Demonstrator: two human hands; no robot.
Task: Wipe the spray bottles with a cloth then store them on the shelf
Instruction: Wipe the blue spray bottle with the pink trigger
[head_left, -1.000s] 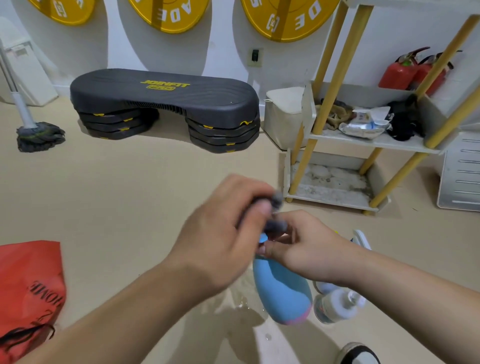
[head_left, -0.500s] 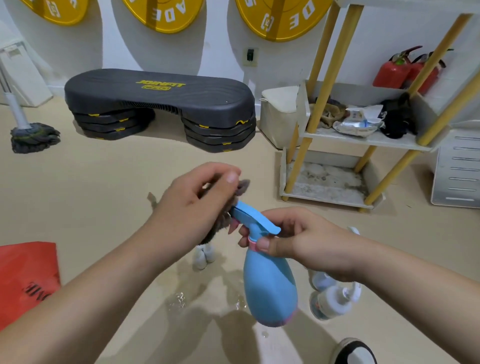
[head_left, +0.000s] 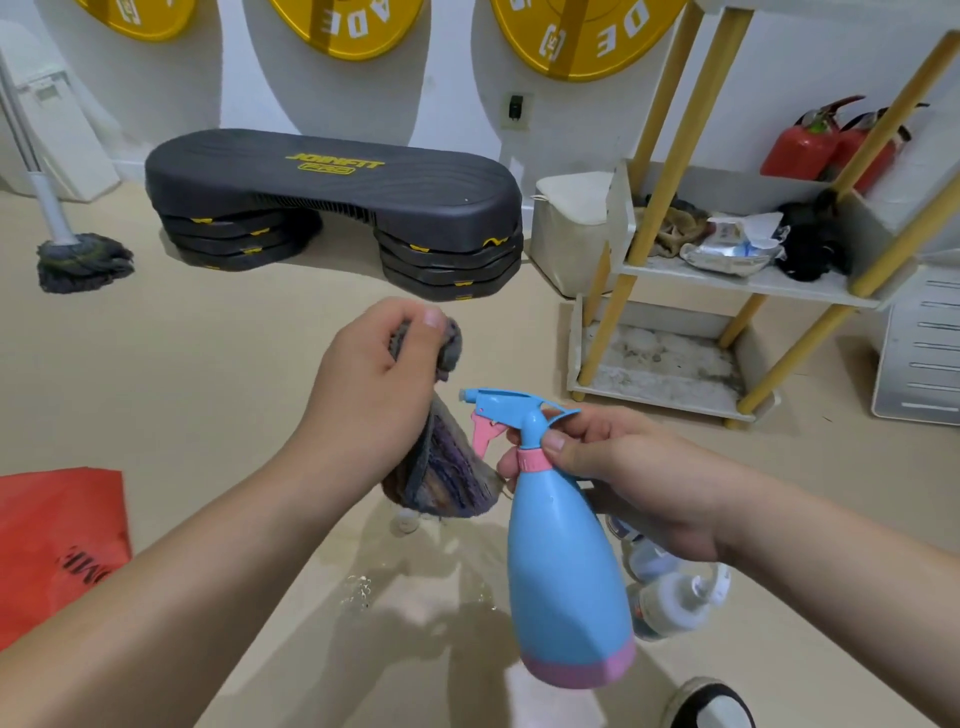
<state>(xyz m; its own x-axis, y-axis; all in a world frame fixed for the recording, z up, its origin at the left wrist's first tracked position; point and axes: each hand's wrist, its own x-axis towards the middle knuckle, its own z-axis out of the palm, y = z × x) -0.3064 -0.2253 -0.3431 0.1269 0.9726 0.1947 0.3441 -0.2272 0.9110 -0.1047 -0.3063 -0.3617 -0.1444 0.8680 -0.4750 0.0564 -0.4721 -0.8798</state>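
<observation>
A blue spray bottle (head_left: 563, 571) with a pink base and pink trigger hangs upright in the air; my right hand (head_left: 623, 478) grips it by the neck collar. Left of it my left hand (head_left: 374, 395) holds a grey-purple cloth (head_left: 444, 467), which hangs down beside the trigger, just apart from the bottle. On the floor behind the bottle lie two white spray bottles (head_left: 675, 597), partly hidden by my right hand. The white shelf with yellow posts (head_left: 737, 283) stands at the right; its bottom tier (head_left: 670, 364) is stained and bare.
A black step platform (head_left: 332, 192) stands by the wall. A mop head (head_left: 83, 260) rests at the far left, a red bag (head_left: 57, 535) lies at the left edge. Water spots (head_left: 358, 592) mark the floor below my hands. The shelf's middle tier holds rags and packets. A shoe (head_left: 706, 704) shows at bottom right.
My left hand has pulled the cloth off the sprayer head and moved left and up. The whole nozzle and trigger now show. My right hand has kept hold of the bottle's neck.
</observation>
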